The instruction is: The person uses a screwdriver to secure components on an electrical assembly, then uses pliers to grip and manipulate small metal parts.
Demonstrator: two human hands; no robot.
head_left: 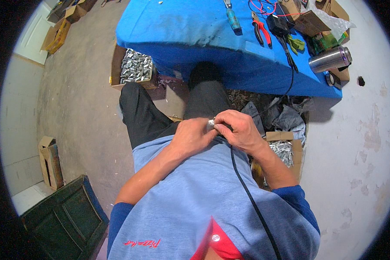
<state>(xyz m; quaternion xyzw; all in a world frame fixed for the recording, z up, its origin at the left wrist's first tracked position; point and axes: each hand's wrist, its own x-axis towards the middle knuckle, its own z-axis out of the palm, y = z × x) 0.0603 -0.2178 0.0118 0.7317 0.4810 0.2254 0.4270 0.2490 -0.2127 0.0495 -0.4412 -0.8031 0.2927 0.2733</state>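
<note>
Both of my hands meet in front of my waist, above my lap. Between their fingertips shows a small silvery metal piece [211,123]. My right hand [239,130] pinches it between thumb and bent forefinger. From the other side my left hand [191,138] curls round the same piece, its lower fingers hidden beneath the palm. A black cable [248,193] hangs from below my right hand and runs down across my shirt to the lower edge. Whether it joins the metal piece is hidden by my fingers.
Ahead stands a blue-covered table [173,21] bearing red-handled pliers [261,32], a teal-handled tool [233,21], a black box with leads [278,25] and a steel tumbler [329,60]. Cardboard boxes of metal pieces [136,66] flank my legs. A pale wall [346,143] bounds the right.
</note>
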